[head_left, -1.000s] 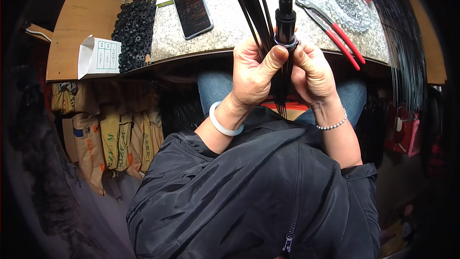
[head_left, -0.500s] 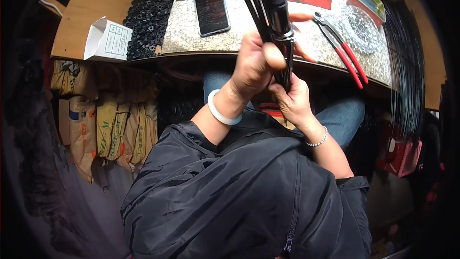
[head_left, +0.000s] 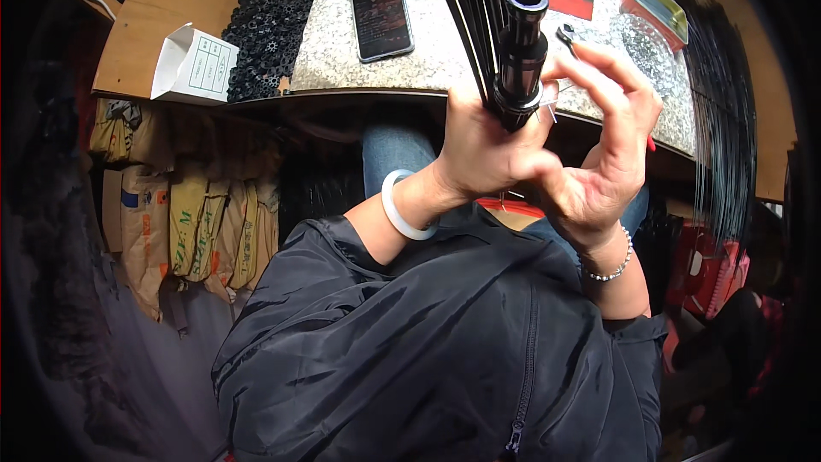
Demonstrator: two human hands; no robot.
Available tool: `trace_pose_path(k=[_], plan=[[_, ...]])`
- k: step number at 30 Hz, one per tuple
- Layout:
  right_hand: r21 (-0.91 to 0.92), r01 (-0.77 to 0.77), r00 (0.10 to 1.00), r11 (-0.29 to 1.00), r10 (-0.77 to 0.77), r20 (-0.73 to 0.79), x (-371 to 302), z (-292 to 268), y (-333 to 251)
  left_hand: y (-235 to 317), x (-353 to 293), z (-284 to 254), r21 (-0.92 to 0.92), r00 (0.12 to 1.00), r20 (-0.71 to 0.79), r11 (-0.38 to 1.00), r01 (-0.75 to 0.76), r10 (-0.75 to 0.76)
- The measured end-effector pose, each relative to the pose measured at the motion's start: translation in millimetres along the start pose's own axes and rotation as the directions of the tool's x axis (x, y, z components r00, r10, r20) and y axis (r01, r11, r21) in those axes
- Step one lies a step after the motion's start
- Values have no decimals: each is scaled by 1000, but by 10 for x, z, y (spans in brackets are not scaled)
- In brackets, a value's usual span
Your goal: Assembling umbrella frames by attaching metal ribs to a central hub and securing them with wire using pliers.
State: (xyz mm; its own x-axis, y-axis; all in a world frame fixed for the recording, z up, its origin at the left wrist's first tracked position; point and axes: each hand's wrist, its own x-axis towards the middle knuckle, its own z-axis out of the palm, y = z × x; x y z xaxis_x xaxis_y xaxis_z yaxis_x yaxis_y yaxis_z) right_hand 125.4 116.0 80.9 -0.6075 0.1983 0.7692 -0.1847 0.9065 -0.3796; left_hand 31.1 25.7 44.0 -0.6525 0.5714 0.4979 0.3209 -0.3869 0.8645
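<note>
While the left hand [head_left: 486, 147] clasps the black tube [head_left: 521, 57] by its near end, long axis pointing far, the right hand [head_left: 609, 147] curves just right of it, pinching or not I cannot tell. Black strips [head_left: 481, 8] rise left of the tube; farther left lies a phone [head_left: 380, 13].

Smooth gloss is seen on the tube [head_left: 521, 60]. Wood is shown in the table [head_left: 175, 0], speckled stone-like finish on the slab [head_left: 333, 77], glossy glass on the phone [head_left: 381, 15], matt card in the box [head_left: 205, 68], faintly shiny cloth in the jacket [head_left: 419, 342].
</note>
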Motion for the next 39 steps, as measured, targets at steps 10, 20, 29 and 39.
trace_pose_path(k=[10,20,29,39], plan=[[68,-124,985,990,131,-110,-127,100,-50,-20,-13,26,-35,998,66,999,-21,23],[54,-27,996,998,31,-79,-96,-5,-125,40,14,80,-73,987,-28,985,156,-158],[714,-639,525,-285,517,676,-289,-60,112,112,44,-34,-71,977,76,977,203,-198],[-674,-137,946,726,298,130,-763,-209,1147,52,108,-144,-132,980,17,971,198,-198]])
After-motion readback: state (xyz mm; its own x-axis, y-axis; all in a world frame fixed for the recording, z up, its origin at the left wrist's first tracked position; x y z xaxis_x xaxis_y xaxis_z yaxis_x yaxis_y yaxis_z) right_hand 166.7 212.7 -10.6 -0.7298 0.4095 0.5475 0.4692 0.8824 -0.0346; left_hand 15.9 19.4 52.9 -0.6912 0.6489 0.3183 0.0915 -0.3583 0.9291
